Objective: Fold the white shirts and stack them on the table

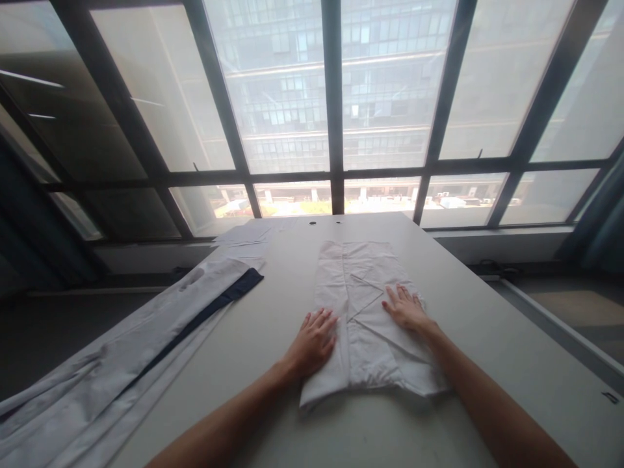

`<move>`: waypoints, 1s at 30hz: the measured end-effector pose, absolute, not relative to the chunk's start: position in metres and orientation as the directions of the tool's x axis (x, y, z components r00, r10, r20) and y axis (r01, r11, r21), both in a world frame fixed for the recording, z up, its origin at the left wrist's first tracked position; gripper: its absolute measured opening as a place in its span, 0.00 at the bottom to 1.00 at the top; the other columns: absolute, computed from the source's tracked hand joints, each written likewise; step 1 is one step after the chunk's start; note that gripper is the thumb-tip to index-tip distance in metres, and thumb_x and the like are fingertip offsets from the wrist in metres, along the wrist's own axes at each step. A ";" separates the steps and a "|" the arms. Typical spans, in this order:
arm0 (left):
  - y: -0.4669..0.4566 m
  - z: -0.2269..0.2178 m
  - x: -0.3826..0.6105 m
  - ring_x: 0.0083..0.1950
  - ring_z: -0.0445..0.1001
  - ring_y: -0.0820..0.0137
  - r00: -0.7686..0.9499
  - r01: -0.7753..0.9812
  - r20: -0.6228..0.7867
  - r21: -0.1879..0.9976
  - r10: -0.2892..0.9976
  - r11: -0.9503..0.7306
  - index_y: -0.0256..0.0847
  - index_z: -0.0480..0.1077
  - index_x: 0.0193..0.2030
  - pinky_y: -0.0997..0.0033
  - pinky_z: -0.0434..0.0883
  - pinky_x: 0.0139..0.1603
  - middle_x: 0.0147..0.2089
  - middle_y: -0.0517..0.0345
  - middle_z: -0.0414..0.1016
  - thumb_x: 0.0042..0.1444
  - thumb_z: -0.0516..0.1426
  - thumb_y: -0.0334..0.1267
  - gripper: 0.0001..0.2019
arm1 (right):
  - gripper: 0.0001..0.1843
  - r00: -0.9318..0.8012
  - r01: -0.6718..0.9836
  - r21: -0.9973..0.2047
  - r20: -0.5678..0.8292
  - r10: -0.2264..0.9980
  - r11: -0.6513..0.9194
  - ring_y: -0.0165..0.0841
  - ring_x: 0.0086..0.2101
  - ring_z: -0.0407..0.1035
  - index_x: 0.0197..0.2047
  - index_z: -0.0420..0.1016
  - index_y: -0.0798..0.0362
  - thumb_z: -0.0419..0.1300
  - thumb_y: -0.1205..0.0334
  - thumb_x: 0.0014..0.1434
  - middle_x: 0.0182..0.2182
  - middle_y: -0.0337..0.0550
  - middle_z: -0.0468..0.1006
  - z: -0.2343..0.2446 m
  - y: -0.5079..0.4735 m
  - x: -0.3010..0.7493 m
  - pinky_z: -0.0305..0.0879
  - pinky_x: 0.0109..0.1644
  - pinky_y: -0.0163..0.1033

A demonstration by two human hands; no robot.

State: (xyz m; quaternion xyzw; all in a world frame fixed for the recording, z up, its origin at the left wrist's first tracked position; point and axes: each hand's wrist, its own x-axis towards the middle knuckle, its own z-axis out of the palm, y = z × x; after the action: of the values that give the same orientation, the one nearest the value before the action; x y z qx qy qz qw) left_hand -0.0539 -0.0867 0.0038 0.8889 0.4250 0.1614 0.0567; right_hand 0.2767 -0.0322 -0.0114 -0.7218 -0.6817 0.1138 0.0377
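A folded white garment lies flat on the white table in front of me. Its surface has creases, a lengthwise seam and what looks like a triangular outline near the middle; its near edge is gathered and wrinkled. My left hand rests palm down on its left edge, fingers stretched forward. On its right side my right hand lies flat with the fingers spread. Neither hand grips the cloth. The palms hide the fabric under them.
Along the table's left side lie long pale garments with a dark navy strip among them. Sheets of paper sit at the far left corner. Beyond the far edge stand large dark-framed windows, with curtains at the sides.
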 end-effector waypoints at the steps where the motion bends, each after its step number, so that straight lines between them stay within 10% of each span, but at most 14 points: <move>1: -0.087 0.005 -0.054 0.72 0.58 0.56 0.608 0.710 0.263 0.241 0.749 -0.661 0.44 0.65 0.67 0.44 0.54 0.73 0.70 0.49 0.64 0.64 0.53 0.34 0.25 | 0.39 0.052 0.975 -0.208 -0.113 0.992 -0.075 0.43 0.73 0.29 0.77 0.40 0.49 0.39 0.40 0.70 0.75 0.53 0.37 -0.012 -0.032 0.279 0.30 0.72 0.56; 6: -0.088 0.011 -0.051 0.63 0.69 0.63 0.712 0.555 0.311 0.301 0.630 -0.775 0.46 0.70 0.60 0.60 0.66 0.66 0.62 0.53 0.73 0.61 0.53 0.28 0.22 | 0.38 0.080 0.974 -0.202 -0.119 0.990 -0.103 0.43 0.73 0.31 0.77 0.42 0.49 0.40 0.40 0.70 0.75 0.53 0.38 -0.012 -0.032 0.295 0.31 0.72 0.57; 30: -0.042 0.009 0.004 0.55 0.71 0.60 0.559 0.688 0.366 0.297 0.744 -0.663 0.47 0.74 0.58 0.57 0.68 0.61 0.55 0.49 0.70 0.68 0.52 0.43 0.17 | 0.37 0.095 0.980 -0.168 -0.076 0.993 -0.106 0.44 0.73 0.33 0.77 0.43 0.49 0.38 0.41 0.71 0.75 0.55 0.40 -0.017 -0.031 0.296 0.31 0.72 0.58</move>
State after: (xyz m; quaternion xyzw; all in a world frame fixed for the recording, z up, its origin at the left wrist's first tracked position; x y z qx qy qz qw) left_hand 0.0041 -0.0418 0.0095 0.8808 0.4064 0.2355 0.0599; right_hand 0.2960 -0.0315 -0.0175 -0.7390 -0.6674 0.0846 0.0369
